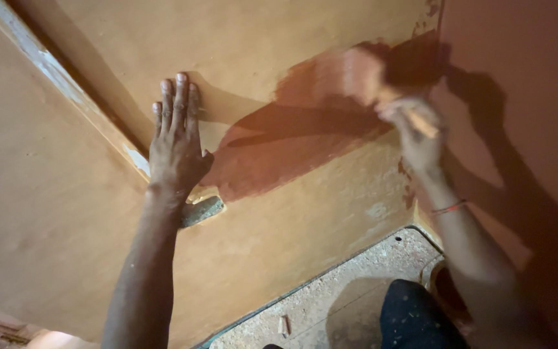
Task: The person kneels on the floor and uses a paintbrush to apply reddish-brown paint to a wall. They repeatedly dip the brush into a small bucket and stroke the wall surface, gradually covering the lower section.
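While left hand (175,145) lies flat on door (279,213), right hand (418,132) grips brush (366,74).

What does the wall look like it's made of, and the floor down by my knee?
The wall looks like smooth plaster with a matte tan coat; the reddish-brown patch shines a little, so probably wet paint. The floor seems to be speckled stone or terrazzo, judging by its fine pale flecks, though it is hard to be sure.
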